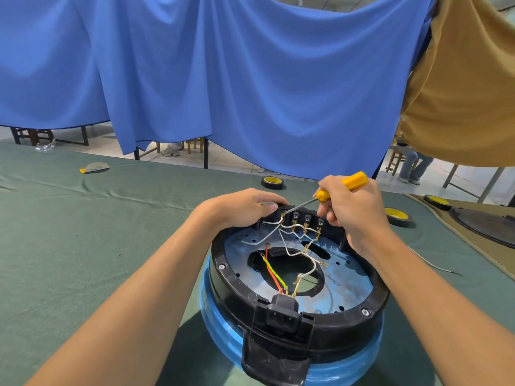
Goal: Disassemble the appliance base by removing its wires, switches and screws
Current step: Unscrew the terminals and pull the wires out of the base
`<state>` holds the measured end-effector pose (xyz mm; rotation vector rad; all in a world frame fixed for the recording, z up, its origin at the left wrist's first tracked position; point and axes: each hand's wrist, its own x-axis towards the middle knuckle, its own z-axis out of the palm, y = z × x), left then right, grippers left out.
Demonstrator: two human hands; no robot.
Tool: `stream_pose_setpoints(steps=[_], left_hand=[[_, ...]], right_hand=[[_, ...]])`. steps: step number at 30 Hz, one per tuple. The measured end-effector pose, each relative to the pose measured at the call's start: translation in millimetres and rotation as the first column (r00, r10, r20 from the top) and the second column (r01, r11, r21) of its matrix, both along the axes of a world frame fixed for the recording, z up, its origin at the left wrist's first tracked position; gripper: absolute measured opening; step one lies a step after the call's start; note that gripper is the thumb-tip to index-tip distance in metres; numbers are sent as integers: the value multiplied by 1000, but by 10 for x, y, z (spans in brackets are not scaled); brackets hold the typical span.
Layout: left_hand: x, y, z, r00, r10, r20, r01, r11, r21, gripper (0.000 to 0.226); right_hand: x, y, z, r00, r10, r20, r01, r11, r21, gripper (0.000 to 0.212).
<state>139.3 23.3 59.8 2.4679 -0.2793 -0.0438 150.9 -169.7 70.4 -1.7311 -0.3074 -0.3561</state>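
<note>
The round appliance base (295, 332), black rim over a blue body, lies upside down on the green cloth in front of me. A row of black switches (302, 218) sits at its far edge, with white wires (281, 232) running to them. Red and yellow-green wires (274, 274) lead to the black power socket (282, 313) at the near edge. My left hand (245, 207) grips the far left rim beside the switches. My right hand (351, 207) holds a yellow-handled screwdriver (345, 185), its tip at the leftmost switch.
Three rolls of black tape with yellow cores (272, 182) (397, 215) (437, 201) lie beyond the base. A black round part (485, 224) rests on tan cloth at right. A loose white wire (434, 264) lies right of the base. Blue cloth (250, 79) hangs behind the table.
</note>
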Motion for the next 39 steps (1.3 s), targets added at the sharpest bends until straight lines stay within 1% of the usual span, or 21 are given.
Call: stream_pose_setpoints(steps=[3,8,12,19,27,29,30,34,36,39], left_hand=[[-3,-5,3,1000,0,2,0,1000,1,35],[9,-3,9,1000,5,12,-5,1000,-4,34],[3,1,4,1000,5,13,-5,1000,3,34],[9,1,-6,1000,4,9,-3,1000,-21,34],[3,3,5,1000,-15,15,15,1000,2,34],[-1,0,8,1000,-14,11,14,1000,7,34],[-1,-4,13,1000,-13,9,13,1000,7,34],[-10,-13,24,1000,-9,15,9,1000,3,34],[-15,-4,16,1000,-6,16,6,1000,3,34],[-21,-5,13,1000,-6,12,6,1000,0,34]], right_hand=[[-4,3,8,1000,7,3,-7,1000,-19,36],[36,-13,64,993,31,-111,-22,996,85,35],[33,-23,45,993,28,-113,-13,991,137,33],[27,-5,12,999,25,-44,-23,999,38,35],[5,-10,-27,992,39,117,-26,993,-111,38],[-7,-9,-30,990,43,131,-24,989,-143,38],[7,-6,-18,994,38,104,-25,992,-123,37],[81,-4,72,990,77,-117,-63,991,120,33],[80,-11,74,984,87,-152,-59,982,180,32],[71,-40,48,985,91,-148,-53,969,243,34]])
